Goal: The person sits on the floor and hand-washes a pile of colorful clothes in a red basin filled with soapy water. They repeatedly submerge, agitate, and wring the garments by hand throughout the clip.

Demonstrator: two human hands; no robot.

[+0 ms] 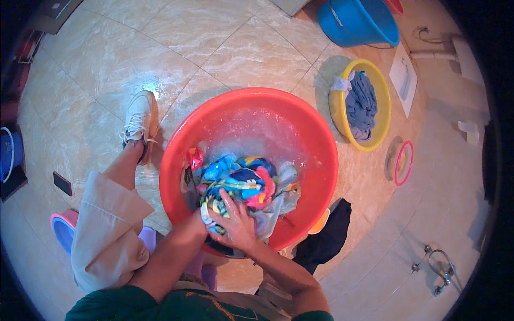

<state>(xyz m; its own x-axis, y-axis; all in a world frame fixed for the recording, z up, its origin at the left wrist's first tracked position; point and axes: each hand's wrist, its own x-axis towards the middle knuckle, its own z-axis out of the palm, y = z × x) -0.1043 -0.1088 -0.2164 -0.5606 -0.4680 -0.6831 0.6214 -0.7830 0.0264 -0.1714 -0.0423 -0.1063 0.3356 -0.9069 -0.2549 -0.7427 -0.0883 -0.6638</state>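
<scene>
A large red plastic basin (249, 93) stands on the floor, with cloudy water and wet laundry in it. My right hand (236, 225) cups a bunch of multicoloured patterned cloth (215, 204) at the near left side of the basin, its fingers partly spread. My left hand (203, 220) is against the same bunch from the left; it is blurred and its fingers are mostly hidden. Beyond both hands lies blue, pink and yellow patterned cloth (245, 176). Pale wet cloth (267, 220) is right of my right hand. A shiny red piece (195, 158) lies at the basin's left.
A yellow basin (388, 104) with grey cloth (361, 100) stands at right, below a blue bucket (345, 28). Black cloth (329, 236) lies beside the red basin. A phone (62, 183) is on the tiled floor at left. My shoe (139, 120) is by the basin's left rim.
</scene>
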